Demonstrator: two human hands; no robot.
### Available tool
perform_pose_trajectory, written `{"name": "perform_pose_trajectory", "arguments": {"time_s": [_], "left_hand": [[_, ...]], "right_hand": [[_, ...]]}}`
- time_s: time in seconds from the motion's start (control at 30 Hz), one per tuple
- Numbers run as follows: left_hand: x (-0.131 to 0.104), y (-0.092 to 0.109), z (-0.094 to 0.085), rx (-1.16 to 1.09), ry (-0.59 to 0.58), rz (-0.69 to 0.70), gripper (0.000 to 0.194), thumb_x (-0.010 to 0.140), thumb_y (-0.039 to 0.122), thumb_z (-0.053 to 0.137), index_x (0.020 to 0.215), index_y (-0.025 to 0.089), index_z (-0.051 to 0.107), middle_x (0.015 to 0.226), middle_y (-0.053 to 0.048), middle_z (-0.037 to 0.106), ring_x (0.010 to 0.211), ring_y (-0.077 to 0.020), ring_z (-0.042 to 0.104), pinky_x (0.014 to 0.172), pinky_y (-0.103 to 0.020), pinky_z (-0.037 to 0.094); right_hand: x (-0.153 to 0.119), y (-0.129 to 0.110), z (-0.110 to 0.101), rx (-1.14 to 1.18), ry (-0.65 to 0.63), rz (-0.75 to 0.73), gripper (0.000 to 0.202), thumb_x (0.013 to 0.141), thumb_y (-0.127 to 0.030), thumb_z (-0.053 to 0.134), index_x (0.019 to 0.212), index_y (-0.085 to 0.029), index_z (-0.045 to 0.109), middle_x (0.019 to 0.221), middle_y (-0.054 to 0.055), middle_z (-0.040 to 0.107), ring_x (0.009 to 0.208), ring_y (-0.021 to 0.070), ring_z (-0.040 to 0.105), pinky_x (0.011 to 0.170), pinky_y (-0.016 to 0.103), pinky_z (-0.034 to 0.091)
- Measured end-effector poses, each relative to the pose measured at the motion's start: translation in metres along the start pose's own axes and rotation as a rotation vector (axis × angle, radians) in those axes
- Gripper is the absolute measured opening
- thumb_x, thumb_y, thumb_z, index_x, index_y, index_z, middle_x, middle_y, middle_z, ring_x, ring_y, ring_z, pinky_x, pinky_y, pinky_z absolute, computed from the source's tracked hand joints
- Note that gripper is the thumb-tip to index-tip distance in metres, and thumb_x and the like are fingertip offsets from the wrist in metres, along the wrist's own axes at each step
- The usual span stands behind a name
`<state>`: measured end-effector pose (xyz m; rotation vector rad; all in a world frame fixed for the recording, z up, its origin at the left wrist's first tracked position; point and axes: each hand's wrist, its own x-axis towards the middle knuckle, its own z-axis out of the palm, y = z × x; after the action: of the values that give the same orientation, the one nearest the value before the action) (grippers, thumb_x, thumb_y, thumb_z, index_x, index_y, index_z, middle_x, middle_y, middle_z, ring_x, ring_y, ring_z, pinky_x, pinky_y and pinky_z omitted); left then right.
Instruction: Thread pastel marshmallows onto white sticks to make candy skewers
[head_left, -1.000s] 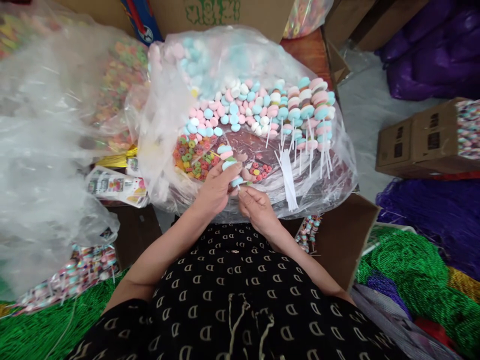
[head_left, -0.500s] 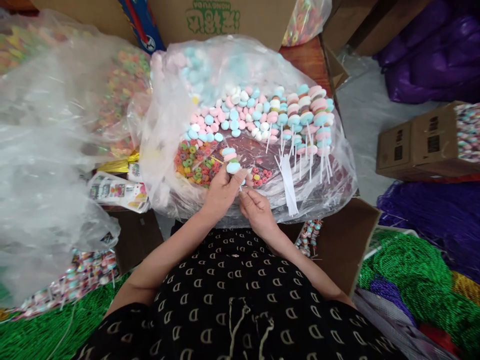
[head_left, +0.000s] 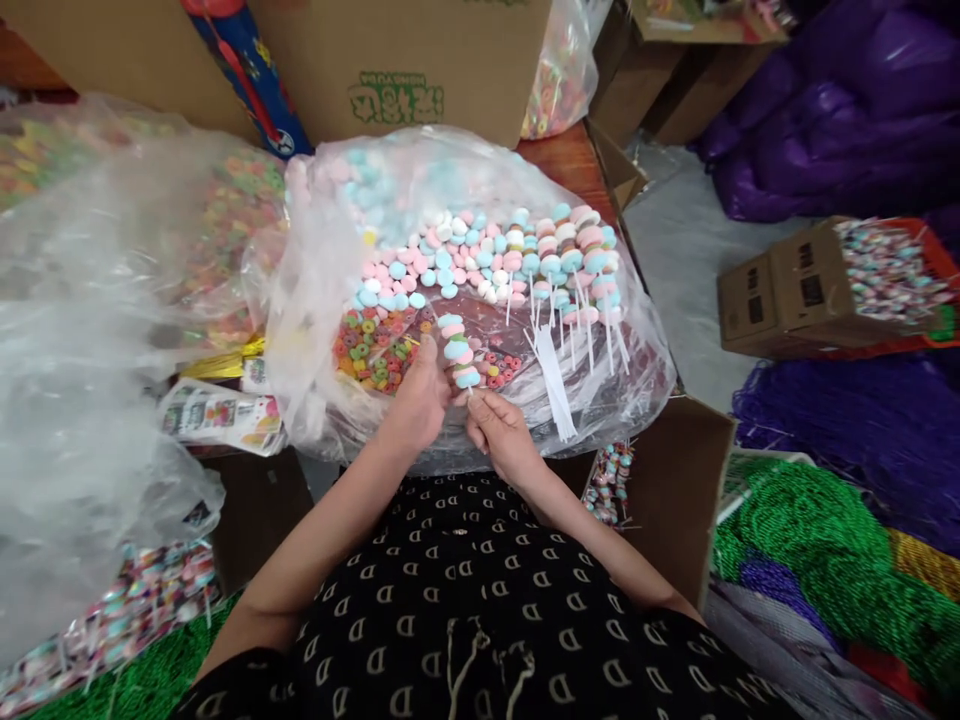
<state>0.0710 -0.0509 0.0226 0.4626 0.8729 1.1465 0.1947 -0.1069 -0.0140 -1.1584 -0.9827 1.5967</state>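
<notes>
A candy skewer (head_left: 458, 352) of blue, pink and green pieces stands above the plastic sheet. Its lower stick end is pinched by my right hand (head_left: 495, 428), fingers closed. Against the left side of the skewer is my left hand (head_left: 421, 395); its fingers are partly hidden, so its hold is unclear. Loose pink, blue and white candies (head_left: 442, 262) lie beyond the hands, with small colourful rings (head_left: 371, 348) to the left. Finished-looking skewers (head_left: 574, 262) lie in a group at the right, near a bundle of white sticks (head_left: 553, 385).
Clear bags (head_left: 90, 300) of rings fill the left side. A cardboard box (head_left: 405, 70) stands behind the sheet. On the right are an open carton (head_left: 682, 480), a carton of wrapped candy (head_left: 802, 285) and green netting (head_left: 817, 530).
The view has shifted. My left hand has loosened from around the skewer's lower part, and more of the skewer now shows. My right hand still pinches near its base.
</notes>
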Motion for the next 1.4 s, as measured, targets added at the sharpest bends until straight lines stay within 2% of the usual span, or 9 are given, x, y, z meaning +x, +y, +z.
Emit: {"name": "perform_pose_trajectory", "arguments": {"time_s": [0.2,0.47,0.7,0.8,0.93,1.1,1.23,1.33,1.4], "left_hand": [[0.010,0.020,-0.002,-0.044,0.022,0.049,0.034,0.099,0.054,0.071,0.107,0.022,0.067,0.087,-0.002,0.076,0.076,-0.0151,0.075,0.063,-0.025,0.058],[0.003,-0.001,0.007,0.018,0.072,0.159,0.031,0.092,0.050,0.080,0.100,0.022,0.067,0.073,0.004,0.065,0.058,-0.0097,0.062,0.051,-0.022,0.047],[0.024,0.015,-0.003,-0.078,0.170,0.222,0.031,0.096,0.051,0.077,0.099,0.022,0.066,0.070,0.005,0.063,0.052,-0.0065,0.055,0.049,-0.019,0.046],[0.024,0.024,-0.006,-0.081,0.123,0.206,0.038,0.095,0.054,0.077,0.116,0.024,0.067,0.093,-0.003,0.077,0.070,-0.0127,0.071,0.065,-0.025,0.059],[0.018,0.026,-0.010,0.013,0.114,0.163,0.047,0.090,0.048,0.083,0.128,0.027,0.066,0.114,-0.008,0.079,0.087,-0.0196,0.080,0.078,-0.033,0.063],[0.016,0.019,-0.017,0.047,0.098,0.148,0.042,0.083,0.034,0.087,0.120,0.023,0.070,0.103,-0.006,0.081,0.084,-0.0175,0.079,0.078,-0.031,0.060],[0.013,0.019,-0.018,0.064,0.091,0.174,0.039,0.079,0.034,0.090,0.112,0.020,0.075,0.093,-0.005,0.082,0.078,-0.0161,0.078,0.076,-0.029,0.059],[0.009,0.023,-0.018,0.069,0.098,0.198,0.036,0.076,0.035,0.092,0.106,0.019,0.078,0.088,-0.004,0.081,0.076,-0.0149,0.077,0.075,-0.028,0.060],[0.007,0.025,-0.020,0.069,0.100,0.202,0.033,0.077,0.034,0.091,0.104,0.019,0.079,0.085,-0.003,0.081,0.075,-0.0150,0.076,0.075,-0.028,0.060]], "right_hand": [[-0.004,0.002,0.002,-0.071,-0.017,0.016,0.052,0.094,-0.072,0.066,0.092,-0.020,0.071,0.050,-0.010,0.044,0.044,0.0090,0.033,0.048,0.025,0.026],[-0.003,0.005,0.007,-0.120,-0.009,-0.026,0.054,0.094,-0.074,0.063,0.091,-0.021,0.073,0.049,-0.010,0.040,0.045,0.0103,0.033,0.050,0.027,0.029],[-0.001,-0.017,-0.003,-0.318,-0.181,-0.076,0.034,0.099,-0.049,0.060,0.109,-0.022,0.079,0.059,-0.007,0.058,0.052,0.0115,0.046,0.058,0.027,0.040],[0.001,-0.032,-0.019,-0.370,-0.088,-0.131,0.036,0.100,-0.046,0.058,0.113,-0.021,0.080,0.055,-0.007,0.052,0.050,0.0123,0.045,0.056,0.027,0.039],[0.015,-0.064,-0.051,-0.468,0.179,-0.261,0.044,0.100,-0.049,0.058,0.124,-0.019,0.080,0.056,-0.006,0.051,0.051,0.0144,0.045,0.056,0.028,0.040],[0.061,-0.107,-0.079,-0.989,0.453,-0.430,0.038,0.100,-0.029,0.052,0.119,-0.019,0.082,0.072,0.005,0.071,0.071,0.0229,0.065,0.072,0.032,0.048],[0.098,-0.119,-0.079,-1.346,0.550,-0.237,0.048,0.102,-0.021,0.048,0.142,-0.009,0.072,0.097,0.019,0.083,0.091,0.0323,0.074,0.081,0.037,0.052],[0.101,-0.123,-0.079,-1.448,0.530,-0.175,0.049,0.106,-0.025,0.046,0.147,-0.009,0.068,0.106,0.022,0.082,0.099,0.0347,0.076,0.085,0.040,0.054],[0.086,-0.122,-0.082,-1.435,0.561,-0.285,0.048,0.108,-0.031,0.046,0.146,-0.010,0.067,0.116,0.022,0.080,0.105,0.0341,0.074,0.088,0.041,0.056]]}}
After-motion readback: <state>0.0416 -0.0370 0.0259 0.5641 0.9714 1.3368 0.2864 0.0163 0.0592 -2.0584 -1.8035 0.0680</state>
